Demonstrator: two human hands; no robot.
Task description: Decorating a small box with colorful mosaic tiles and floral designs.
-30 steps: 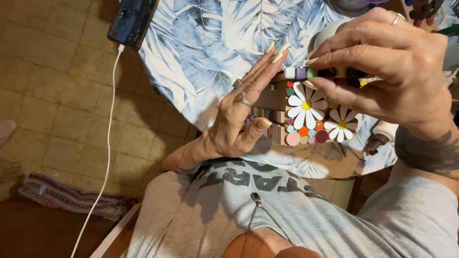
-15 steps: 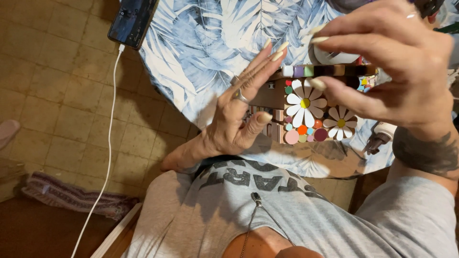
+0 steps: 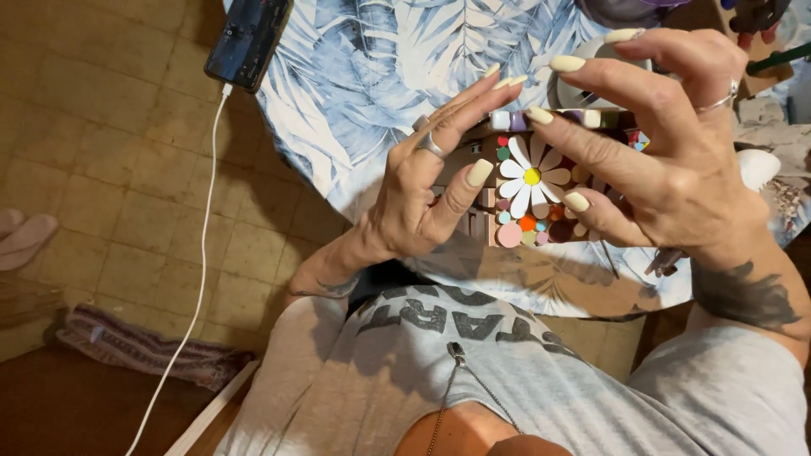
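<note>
Centre-right of frame, over table [image 3: 380,76]: left hand [image 3: 422,198] braced mosaic piece [image 3: 532,181] flat-fingered, no closed grip; right hand [image 3: 667,160] splayed wide on top row tile [image 3: 500,120]; best pressed squarely, piece kept level.

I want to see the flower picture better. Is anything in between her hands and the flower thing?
No. Both hands touch it: the left hand steadies the daisy mosaic piece from its left side, and the right hand arches over it, fingers covering its right part.
</note>
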